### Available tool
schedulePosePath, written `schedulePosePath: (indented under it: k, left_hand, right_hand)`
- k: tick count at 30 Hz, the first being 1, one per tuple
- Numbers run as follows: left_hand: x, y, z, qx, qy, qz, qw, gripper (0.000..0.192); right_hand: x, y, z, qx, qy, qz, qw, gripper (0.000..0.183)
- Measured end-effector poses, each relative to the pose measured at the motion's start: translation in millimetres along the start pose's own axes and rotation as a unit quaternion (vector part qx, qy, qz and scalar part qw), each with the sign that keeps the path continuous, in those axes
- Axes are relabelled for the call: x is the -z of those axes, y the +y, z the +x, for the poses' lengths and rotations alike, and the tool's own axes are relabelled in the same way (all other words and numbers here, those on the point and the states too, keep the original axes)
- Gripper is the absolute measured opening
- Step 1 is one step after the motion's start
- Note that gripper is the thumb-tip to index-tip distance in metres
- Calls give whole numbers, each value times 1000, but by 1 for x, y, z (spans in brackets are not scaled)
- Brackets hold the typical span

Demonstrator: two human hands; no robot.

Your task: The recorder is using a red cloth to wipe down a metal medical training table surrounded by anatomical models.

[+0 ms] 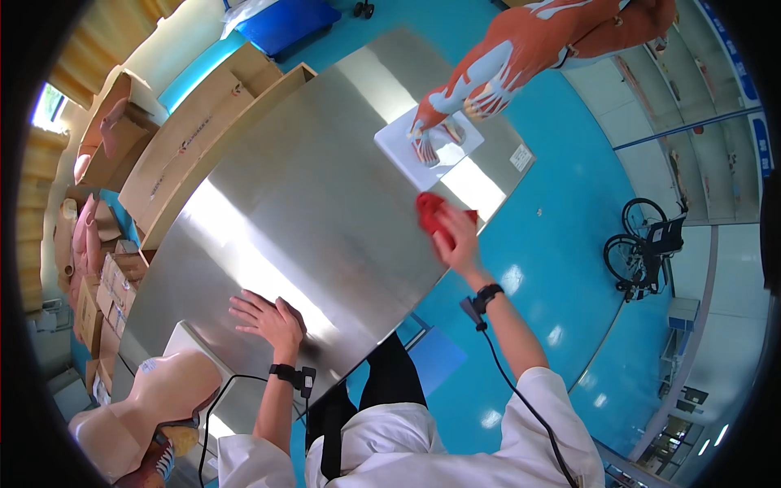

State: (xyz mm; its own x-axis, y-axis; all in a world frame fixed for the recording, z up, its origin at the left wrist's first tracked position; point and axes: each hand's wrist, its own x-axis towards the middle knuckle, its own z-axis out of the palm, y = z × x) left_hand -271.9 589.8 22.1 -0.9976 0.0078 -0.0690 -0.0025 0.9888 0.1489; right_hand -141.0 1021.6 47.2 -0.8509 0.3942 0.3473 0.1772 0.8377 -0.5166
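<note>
My right hand (459, 241) presses a crumpled red cloth (432, 213) onto the stainless steel tabletop (317, 177), near the table's right edge; hand and cloth are slightly blurred. Just beyond the cloth lies the white base plate (409, 149) of a standing anatomical muscle figure (488, 67). My left hand (268, 320) rests flat on the steel surface at the lower left, fingers spread, with nothing in it. Both wrists wear black straps with small devices and cables. At the lower left, beside the left forearm, is an anatomical torso model (171, 390) with inner organs showing.
Long cardboard boxes (189, 134) line the table's far left side, with smaller cartons (119, 280) and body-part models behind. A blue bin (287, 24) stands on the floor beyond the table. To the right are a wheelchair (647, 247) and glass-fronted shelves (689, 134).
</note>
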Motion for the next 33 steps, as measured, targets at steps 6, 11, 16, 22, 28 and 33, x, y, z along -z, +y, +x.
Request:
schedulePosePath:
  k: [6, 11, 16, 22, 28, 33]
  left_hand:
    - [-5, 6, 2, 1, 0, 34, 999, 89]
    - [-1, 11, 2, 4, -10, 48, 999, 89]
    - [-9, 13, 9, 45, -16, 82, 996, 89]
    - [-3, 33, 9, 38, -38, 81, 995, 86]
    - [4, 6, 8, 99, -54, 92, 989, 85]
    - [2, 69, -25, 153, -87, 5, 984, 88]
  right_hand:
    - [-8, 97, 49, -260, 146, 23, 954, 43]
    - [-61, -27, 21, -215, 170, -102, 956, 46]
    - [-81, -156, -56, -98, 11, 3, 995, 54]
    - [-71, -182, -88, 62, -168, 130, 975, 61]
    - [-28, -79, -45, 134, -206, 168, 955, 50]
    - [21, 66, 23, 126, -148, 139, 971, 48]
